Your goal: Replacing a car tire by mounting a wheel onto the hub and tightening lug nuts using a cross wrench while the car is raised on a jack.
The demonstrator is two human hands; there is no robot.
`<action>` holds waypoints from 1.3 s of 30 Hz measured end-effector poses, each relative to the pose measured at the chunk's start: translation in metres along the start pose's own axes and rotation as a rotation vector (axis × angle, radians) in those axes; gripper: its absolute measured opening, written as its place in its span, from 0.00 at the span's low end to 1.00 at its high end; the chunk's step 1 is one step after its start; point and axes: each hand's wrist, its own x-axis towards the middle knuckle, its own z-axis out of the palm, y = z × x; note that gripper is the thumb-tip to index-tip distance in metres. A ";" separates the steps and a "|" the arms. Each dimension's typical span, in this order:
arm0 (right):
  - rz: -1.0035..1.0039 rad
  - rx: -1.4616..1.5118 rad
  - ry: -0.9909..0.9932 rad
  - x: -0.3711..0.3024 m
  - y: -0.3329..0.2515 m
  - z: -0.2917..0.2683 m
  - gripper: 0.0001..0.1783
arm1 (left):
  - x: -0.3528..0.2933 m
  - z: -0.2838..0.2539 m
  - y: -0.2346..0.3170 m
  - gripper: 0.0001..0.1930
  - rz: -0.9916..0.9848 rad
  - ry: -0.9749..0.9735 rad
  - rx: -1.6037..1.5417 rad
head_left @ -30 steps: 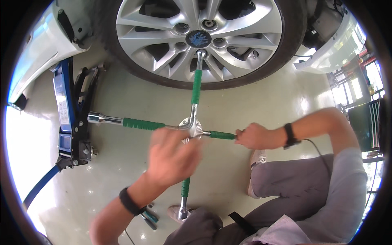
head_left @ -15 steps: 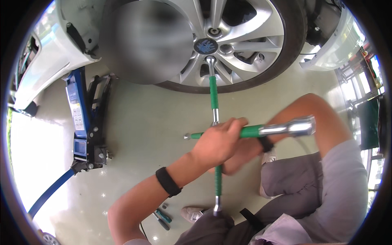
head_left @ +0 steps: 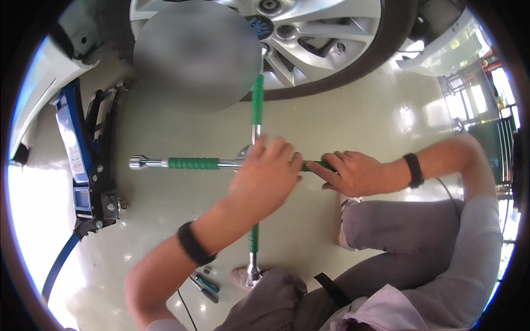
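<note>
A four-way lug wrench with green ribbed grips and chrome ends reaches from the car wheel toward my knees. Its far end meets the wheel near the hub, partly hidden by a blurred round patch. The crossbar lies nearly level, a chrome socket at its left end. My left hand curls loosely over the wrench's centre and hides most of the joint. To its right, my right hand closes around the crossbar's right grip, its index finger stretched along it.
A blue and black floor jack stands at the left, its blue handle running toward the lower left. Teal-handled tools and a small metal piece lie on the floor near my shoe. White car bodywork borders the wheel.
The wrench has turned, bringing its crossbar from slanting up at the right to nearly level. My right hand has moved from beneath my left out to the right grip. The view has shifted right.
</note>
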 end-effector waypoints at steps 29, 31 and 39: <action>-0.266 0.782 -0.308 0.064 -0.001 0.101 0.13 | 0.045 -0.010 0.040 0.13 -0.013 -0.071 -0.083; -0.398 0.696 -0.598 0.011 -0.022 0.075 0.12 | 0.061 -0.008 0.043 0.12 0.008 -0.186 -0.082; -0.791 0.330 0.387 -0.054 -0.029 -0.091 0.08 | 0.067 0.004 0.047 0.13 0.037 -0.132 -0.002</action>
